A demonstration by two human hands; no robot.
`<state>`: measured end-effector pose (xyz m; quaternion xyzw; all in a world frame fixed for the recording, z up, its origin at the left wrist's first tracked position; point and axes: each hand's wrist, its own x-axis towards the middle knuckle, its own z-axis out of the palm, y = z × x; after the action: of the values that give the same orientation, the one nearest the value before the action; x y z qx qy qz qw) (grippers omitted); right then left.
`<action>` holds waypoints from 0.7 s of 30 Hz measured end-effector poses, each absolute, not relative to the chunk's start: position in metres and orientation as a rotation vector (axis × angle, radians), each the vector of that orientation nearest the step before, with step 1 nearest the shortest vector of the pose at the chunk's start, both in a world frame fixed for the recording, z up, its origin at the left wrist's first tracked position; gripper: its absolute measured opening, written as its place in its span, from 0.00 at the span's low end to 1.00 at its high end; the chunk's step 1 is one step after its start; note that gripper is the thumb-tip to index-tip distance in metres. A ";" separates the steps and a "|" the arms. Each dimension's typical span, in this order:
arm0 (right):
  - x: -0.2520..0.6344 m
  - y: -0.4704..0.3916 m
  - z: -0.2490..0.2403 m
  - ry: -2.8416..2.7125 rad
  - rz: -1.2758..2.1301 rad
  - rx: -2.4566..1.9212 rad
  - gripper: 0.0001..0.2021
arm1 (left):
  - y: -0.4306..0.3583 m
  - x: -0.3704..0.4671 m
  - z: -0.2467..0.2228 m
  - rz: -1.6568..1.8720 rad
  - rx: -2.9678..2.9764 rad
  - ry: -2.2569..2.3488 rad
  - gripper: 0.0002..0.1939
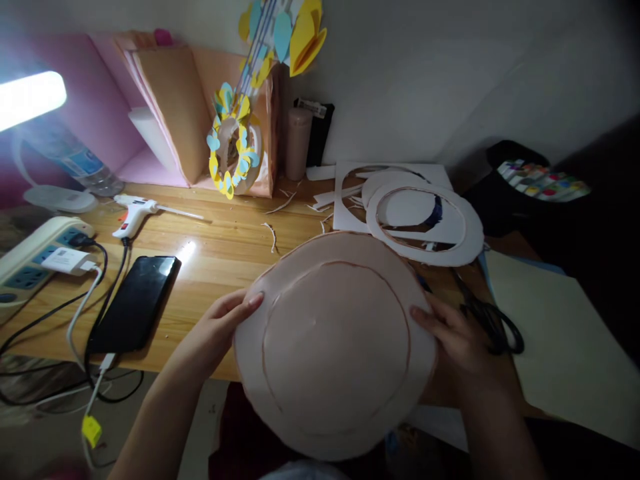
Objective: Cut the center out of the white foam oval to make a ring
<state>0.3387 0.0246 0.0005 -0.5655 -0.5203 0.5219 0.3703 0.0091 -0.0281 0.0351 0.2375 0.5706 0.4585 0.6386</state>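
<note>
A large round pale disc (335, 347) with a smaller circle outlined on its face is held up over the table's front edge. My left hand (225, 327) grips its left rim, thumb on top and fingers underneath. On the right rim, my right hand (453, 330) holds it the same way. Behind the disc, a white ring (473, 230) lies over a white sheet with a round cutout (345, 213), among thin offcuts. Black-handled scissors (493, 323) lie beyond my right hand, partly hidden.
A white glue gun (137, 213), a black phone (135, 303) and a power strip (25, 267) with cables are at the left. Yellow and blue paper decorations (230, 147) hang before an open box (175, 100). Markers (543, 180) stand at the back right, above a pale board (565, 333).
</note>
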 end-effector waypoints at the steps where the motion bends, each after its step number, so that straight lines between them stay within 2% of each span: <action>1: 0.340 0.032 0.005 -1.414 1.366 -1.451 0.22 | -0.025 0.008 0.036 1.049 0.526 1.316 0.16; 5: 0.338 0.066 0.030 -1.745 1.522 -1.368 0.21 | -0.011 0.014 0.046 0.923 0.555 1.285 0.16; 8: 0.330 0.089 0.044 -1.816 1.602 -1.272 0.26 | -0.006 0.023 0.050 0.857 0.583 1.260 0.18; 11: 0.322 0.105 0.045 -1.839 1.622 -1.276 0.28 | -0.007 0.032 0.044 0.931 0.547 1.275 0.19; 14: 0.319 0.114 0.035 -1.874 1.698 -1.226 0.25 | -0.012 0.035 0.033 0.967 0.533 1.298 0.19; 17: 0.322 0.119 0.025 -1.739 1.691 -1.201 0.22 | -0.018 0.033 0.023 1.091 0.563 1.364 0.20; 21: 0.337 0.109 0.010 -1.418 1.596 -1.294 0.20 | -0.027 0.029 0.017 1.426 0.481 1.467 0.20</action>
<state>0.3368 0.1092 0.0100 -0.4917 -0.5387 0.6063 0.3168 0.0291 -0.0270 0.0171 0.1986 0.6058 0.5890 0.4967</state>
